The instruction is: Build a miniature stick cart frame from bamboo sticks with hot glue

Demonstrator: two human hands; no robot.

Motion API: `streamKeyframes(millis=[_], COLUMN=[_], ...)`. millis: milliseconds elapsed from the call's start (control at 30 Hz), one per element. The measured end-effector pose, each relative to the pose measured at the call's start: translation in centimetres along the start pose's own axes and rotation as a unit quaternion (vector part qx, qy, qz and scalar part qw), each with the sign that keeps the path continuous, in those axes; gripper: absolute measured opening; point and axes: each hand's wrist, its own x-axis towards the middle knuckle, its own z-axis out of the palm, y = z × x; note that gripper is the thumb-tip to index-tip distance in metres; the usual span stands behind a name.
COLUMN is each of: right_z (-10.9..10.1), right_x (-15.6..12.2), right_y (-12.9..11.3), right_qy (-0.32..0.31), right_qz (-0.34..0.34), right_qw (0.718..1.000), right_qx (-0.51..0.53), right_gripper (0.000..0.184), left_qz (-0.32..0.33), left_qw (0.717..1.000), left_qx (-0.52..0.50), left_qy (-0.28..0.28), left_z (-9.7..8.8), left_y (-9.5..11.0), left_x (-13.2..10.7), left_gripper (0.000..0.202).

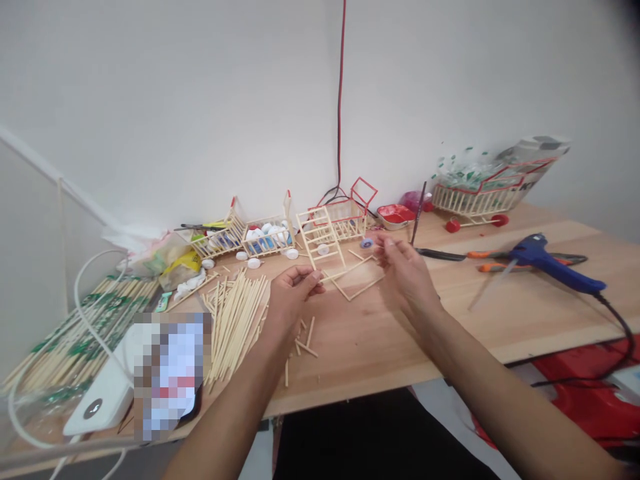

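Note:
My left hand (293,287) is closed in a pinch on a small frame of thin wooden sticks (327,250), which rises tilted from the wooden table (400,333). My right hand (407,270) hovers just right of the frame with its fingers curled; between the fingertips shows a small blue and white cap (367,243). Loose sticks (237,320) lie in a pile left of my left hand, and short offcuts (303,340) lie under it.
Several stick-built carts (267,237) with bottle caps stand along the wall, a larger one (473,200) at the back right. A blue glue gun (550,260) and scissors (450,255) lie on the right. A phone (170,373), white power bank (105,393) and packed chopsticks (75,333) sit left.

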Motion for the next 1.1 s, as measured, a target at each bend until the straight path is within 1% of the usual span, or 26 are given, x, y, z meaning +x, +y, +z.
streamKeyframes(millis=[67,167,267,367,433,500,600,700,767,833,967,1033,1100], right_z=[-0.5,-1.3,-2.2,-3.6,-4.8,-6.0,-7.3,-7.2,-6.4,-5.2,-2.6,-1.5,-1.0], right_x=[0.4,0.6,-0.1,-1.3,-2.1,-2.7,-3.3,-3.8,-4.0,-4.2,-4.6,-4.8,-4.9], right_y=[-0.5,-1.4,-2.8,-4.7,-5.8,-6.4,-5.9,-4.8,-4.1,-3.6,-2.7,-2.4,-2.1], right_qy=[0.013,0.013,0.012,0.042,0.063,0.072,0.061,0.009,-0.044,-0.107,-0.236,-0.275,-0.290], right_qz=[-0.024,-0.053,-0.090,-0.123,-0.122,-0.101,-0.078,-0.056,-0.040,-0.025,0.034,0.067,0.097], right_qw=[1.000,0.998,0.992,0.983,0.984,0.987,0.990,0.987,0.976,0.966,0.953,0.946,0.943], right_qx=[0.003,-0.033,-0.086,-0.128,-0.113,-0.099,-0.103,-0.153,-0.209,-0.235,-0.186,-0.155,-0.134], right_gripper=[0.030,0.027,0.026,0.023,0.019,0.017,0.018,0.025,0.031,0.037,0.051,0.054,0.054], left_qz=[0.009,0.024,0.042,0.051,0.055,0.055,0.047,0.035,0.028,0.026,0.027,0.025,0.021], left_qw=[1.000,0.998,0.996,0.995,0.994,0.994,0.995,0.994,0.994,0.994,0.992,0.991,0.992], left_qx=[0.021,0.061,0.083,0.088,0.092,0.093,0.090,0.090,0.089,0.088,0.090,0.081,0.068], left_qy=[0.004,0.007,0.008,0.009,0.008,0.003,-0.017,-0.042,-0.053,-0.063,-0.088,-0.100,-0.103], left_z=[-0.1,-0.2,-0.3,-0.3,-0.2,-0.2,-0.2,-0.2,-0.2,-0.2,-0.2,-0.3,-0.3], left_y=[0.0,0.0,0.2,0.3,0.4,0.4,0.4,0.4,0.4,0.4,0.5,0.6,0.7], left_x=[0.0,0.1,0.0,-0.1,-0.1,-0.1,-0.1,-0.2,-0.3,-0.4,-0.6,-0.6,-0.7], left_gripper=[0.025,0.023,0.020,0.019,0.018,0.018,0.019,0.020,0.021,0.021,0.021,0.021,0.021])
